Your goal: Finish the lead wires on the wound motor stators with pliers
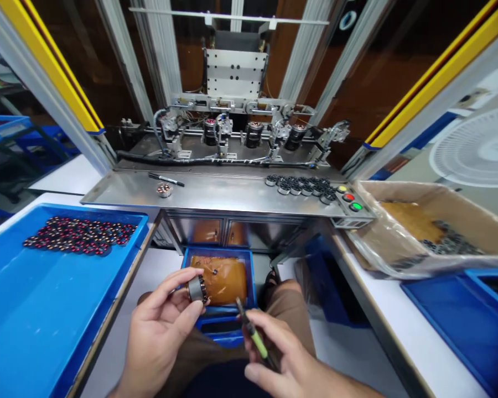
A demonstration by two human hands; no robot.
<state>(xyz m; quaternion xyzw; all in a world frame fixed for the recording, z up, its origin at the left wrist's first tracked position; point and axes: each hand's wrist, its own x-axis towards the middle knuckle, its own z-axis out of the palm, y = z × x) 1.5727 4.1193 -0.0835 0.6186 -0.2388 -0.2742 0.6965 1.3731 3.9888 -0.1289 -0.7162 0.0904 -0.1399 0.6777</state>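
Left hand (160, 326) pinching small wound stator (198, 289) at fingertips, held over lap. Right hand (286, 359) closed around green-handled tool (253, 334), tip angled up toward stator, not touching. Below hands: small blue bin (249, 265) with brown bag. Steel shelf (216, 193) ahead carrying row of stators (302, 187), pen, three buttons. Blue tray (45, 309) hard left, cardboard box (440, 221) right; narrow gap between benches.

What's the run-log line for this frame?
left hand: holds stator | right hand: holds tool | below: blue bin | left: tray of stators
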